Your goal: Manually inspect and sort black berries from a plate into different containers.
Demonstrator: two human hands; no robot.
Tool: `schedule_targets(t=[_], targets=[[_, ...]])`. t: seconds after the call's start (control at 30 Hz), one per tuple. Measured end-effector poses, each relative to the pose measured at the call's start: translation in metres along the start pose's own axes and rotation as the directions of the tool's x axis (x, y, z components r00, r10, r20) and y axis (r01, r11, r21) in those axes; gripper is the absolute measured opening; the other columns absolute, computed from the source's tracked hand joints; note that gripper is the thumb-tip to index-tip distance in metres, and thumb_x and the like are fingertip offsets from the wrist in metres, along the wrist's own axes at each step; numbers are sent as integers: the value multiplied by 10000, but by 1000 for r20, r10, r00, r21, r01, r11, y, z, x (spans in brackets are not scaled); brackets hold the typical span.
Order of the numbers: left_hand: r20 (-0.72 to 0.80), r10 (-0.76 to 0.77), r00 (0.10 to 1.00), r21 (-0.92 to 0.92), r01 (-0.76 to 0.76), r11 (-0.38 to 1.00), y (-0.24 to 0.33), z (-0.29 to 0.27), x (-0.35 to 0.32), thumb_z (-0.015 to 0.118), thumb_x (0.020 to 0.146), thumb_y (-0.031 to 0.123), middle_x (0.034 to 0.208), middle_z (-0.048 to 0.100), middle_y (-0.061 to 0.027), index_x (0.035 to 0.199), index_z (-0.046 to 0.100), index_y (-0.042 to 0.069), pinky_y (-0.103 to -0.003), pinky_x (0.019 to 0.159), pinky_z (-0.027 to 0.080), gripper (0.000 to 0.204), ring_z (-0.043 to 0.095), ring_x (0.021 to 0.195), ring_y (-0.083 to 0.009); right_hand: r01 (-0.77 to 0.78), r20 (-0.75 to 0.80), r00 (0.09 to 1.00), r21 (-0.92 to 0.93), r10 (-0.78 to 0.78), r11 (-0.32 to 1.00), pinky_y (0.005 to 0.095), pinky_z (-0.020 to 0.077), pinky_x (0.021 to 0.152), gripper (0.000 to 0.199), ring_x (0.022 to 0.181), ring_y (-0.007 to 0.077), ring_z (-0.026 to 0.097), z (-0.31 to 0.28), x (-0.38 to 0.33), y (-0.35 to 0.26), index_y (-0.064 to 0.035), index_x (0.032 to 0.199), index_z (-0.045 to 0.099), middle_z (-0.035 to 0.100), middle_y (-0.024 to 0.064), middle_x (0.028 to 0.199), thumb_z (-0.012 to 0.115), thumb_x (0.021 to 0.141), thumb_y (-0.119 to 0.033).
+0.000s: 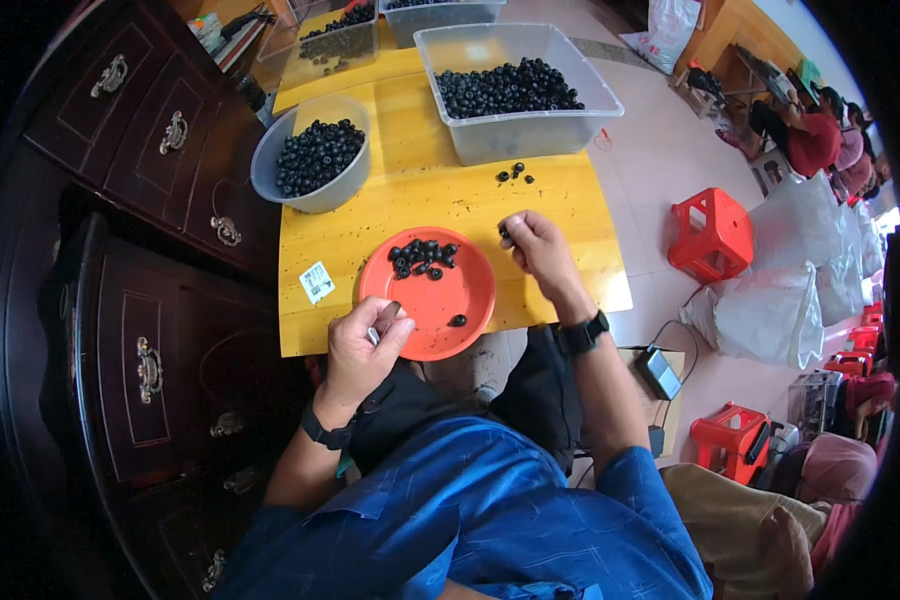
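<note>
Sorting small black beads at a yellow worktop (pixel 410 190).
At centre frame the right hand (pixel 538 248) has its fingers pinched on a black bead (pixel 504 232) over bare worktop beside the orange plate (pixel 465 298), which overhangs the near edge and holds a bead cluster (pixel 422 257). The left hand (pixel 362 348) grips a small metal tool (pixel 382 320). A grey bowl (pixel 315 195) and a clear tub (pixel 515 135), upper frame, hold beads. A white label (pixel 317 282) lies left of the plate.
</note>
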State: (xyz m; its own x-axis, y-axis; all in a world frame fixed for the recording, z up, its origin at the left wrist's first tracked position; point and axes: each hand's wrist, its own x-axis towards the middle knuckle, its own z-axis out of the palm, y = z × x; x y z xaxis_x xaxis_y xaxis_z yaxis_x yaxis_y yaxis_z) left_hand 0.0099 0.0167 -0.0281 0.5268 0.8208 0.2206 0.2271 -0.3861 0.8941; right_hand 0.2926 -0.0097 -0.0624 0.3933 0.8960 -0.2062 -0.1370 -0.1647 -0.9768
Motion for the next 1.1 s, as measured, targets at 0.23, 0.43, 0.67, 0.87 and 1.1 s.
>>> schedule_targets(t=[0.23,0.43,0.67,0.87,1.1], targets=[[-16,-40,999,12,40,999,-2,-3,-9,686,833,41,587,509,-32,813,584,-2,-265,523,400,113,468,544,-88,106,-175,931,-711,-321,695,429,509,732,302,792,359,662,-28,72,16,-23,911,677,683,189,804,592,903,-313],[-2,-54,999,10,54,999,-8,-9,-14,690,833,51,592,534,-49,824,594,-7,-275,523,404,113,475,539,-98,77,-370,885,-483,-283,872,372,511,673,278,689,265,639,-50,92,37,-21,938,666,678,129,773,582,931,-286],[99,-131,986,21,130,991,-8,-6,-17,703,835,39,734,643,-17,883,622,-12,-242,638,484,108,599,681,-67,-318,315,948,941,42,114,264,495,647,243,794,161,572,-44,5,38,-21,1119,566,627,101,1017,482,1019,-226],[132,-60,989,32,56,998,10,13,-16,700,838,33,750,666,-43,966,645,-7,-247,633,494,144,616,695,-82,-391,388,913,920,127,3,443,505,964,317,1166,339,572,36,-85,21,20,1200,574,571,205,1269,521,993,-215],[137,115,984,230,-144,962,13,24,-22,720,774,24,808,678,-128,1097,647,54,-353,622,536,332,686,701,-281,-556,531,831,804,167,210,402,468,1007,339,1179,264,564,84,-115,35,9,1270,563,593,154,1277,491,1005,-190]])
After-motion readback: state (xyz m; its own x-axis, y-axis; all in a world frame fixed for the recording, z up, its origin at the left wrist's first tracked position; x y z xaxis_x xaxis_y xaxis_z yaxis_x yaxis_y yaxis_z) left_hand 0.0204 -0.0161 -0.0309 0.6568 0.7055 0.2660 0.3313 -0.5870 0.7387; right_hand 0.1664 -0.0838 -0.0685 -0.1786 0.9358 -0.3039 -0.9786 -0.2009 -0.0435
